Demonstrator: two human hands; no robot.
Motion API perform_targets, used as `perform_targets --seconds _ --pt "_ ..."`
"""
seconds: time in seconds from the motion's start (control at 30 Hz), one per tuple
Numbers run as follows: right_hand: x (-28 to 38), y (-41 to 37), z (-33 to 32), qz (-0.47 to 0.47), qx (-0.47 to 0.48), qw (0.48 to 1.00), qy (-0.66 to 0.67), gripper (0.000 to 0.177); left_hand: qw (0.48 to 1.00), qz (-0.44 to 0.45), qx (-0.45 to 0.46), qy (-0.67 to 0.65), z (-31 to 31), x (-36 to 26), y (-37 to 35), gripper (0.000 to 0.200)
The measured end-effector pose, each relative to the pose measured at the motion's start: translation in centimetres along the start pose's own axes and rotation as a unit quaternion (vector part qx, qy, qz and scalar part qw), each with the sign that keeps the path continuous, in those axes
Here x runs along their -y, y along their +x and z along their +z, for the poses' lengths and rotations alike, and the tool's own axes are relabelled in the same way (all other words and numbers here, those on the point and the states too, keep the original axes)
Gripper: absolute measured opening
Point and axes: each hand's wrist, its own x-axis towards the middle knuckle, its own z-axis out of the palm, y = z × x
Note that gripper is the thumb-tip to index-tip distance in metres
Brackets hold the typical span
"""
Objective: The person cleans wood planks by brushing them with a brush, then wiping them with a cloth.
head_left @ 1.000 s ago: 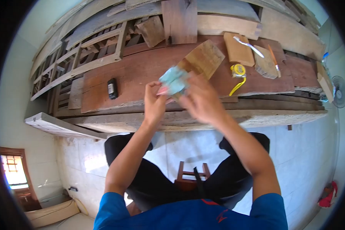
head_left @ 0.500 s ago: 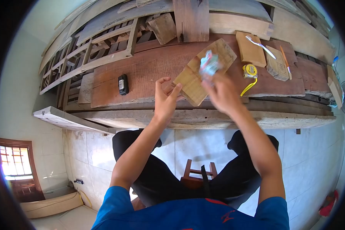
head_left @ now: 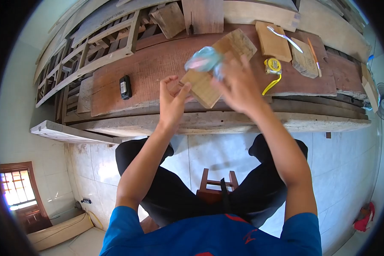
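A rectangular wooden board is held tilted above the reddish plank of the bench. My left hand grips its lower left corner, the thumb along the edge and the fingers partly behind it. Over the board's face, my right hand has hold of a light blue and pinkish cloth. Both the cloth and this hand are smeared by motion, and the cloth hides part of the board. A yellow tape measure with its tape partly out lies to the right of my right hand.
A black device lies on the reddish plank at the left. At right are a wooden block bearing a toothbrush, a smaller block and a pencil. Slatted frames stand behind. A small stool is below.
The cloth has swept left across the board and spread out, my right hand moving with it. My left hand still grips the board's corner. The whole view has shifted slightly.
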Motion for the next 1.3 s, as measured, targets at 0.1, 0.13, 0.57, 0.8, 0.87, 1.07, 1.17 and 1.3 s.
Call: perform_targets --seconds 0.1,0.13,0.57,0.8,0.87,1.07,1.17,1.3 --pt "-4.2 0.6 0.1 0.126 -0.006 0.992 -0.024 0.051 1.000 0.011 0.006 0.022 0.4 -0.8 0.0 0.051" --pt "-2.3 1.0 -2.2 0.156 0.088 0.984 0.023 0.053 0.999 0.019 0.013 0.024 0.3 -0.4 -0.1 0.051" --pt "1.2 -1.1 0.3 -0.089 -0.090 0.990 0.068 0.049 1.000 0.025 0.018 0.006 0.1 -0.9 0.6 0.051" --pt "-3.0 0.9 -1.6 0.184 0.063 0.980 0.048 0.054 1.000 0.019 0.005 0.010 0.6 -1.9 0.4 0.051" --pt "0.7 -0.5 -0.6 0.049 0.011 0.991 0.126 0.051 1.000 0.027 0.012 -0.008 0.3 -1.1 0.6 0.051" --pt "-2.9 0.3 -0.1 0.091 -0.023 0.994 0.057 0.044 1.000 0.020 -0.003 0.019 0.4 -1.7 0.5 0.053" --pt "-5.7 0.1 0.3 0.102 -0.040 0.994 0.016 0.042 0.999 0.032 0.016 0.023 0.1 -0.9 0.3 0.053" --pt "3.4 -2.0 0.4 -0.013 0.013 0.993 0.118 0.053 1.000 0.022 0.006 -0.010 -0.1 -0.8 0.9 0.052"
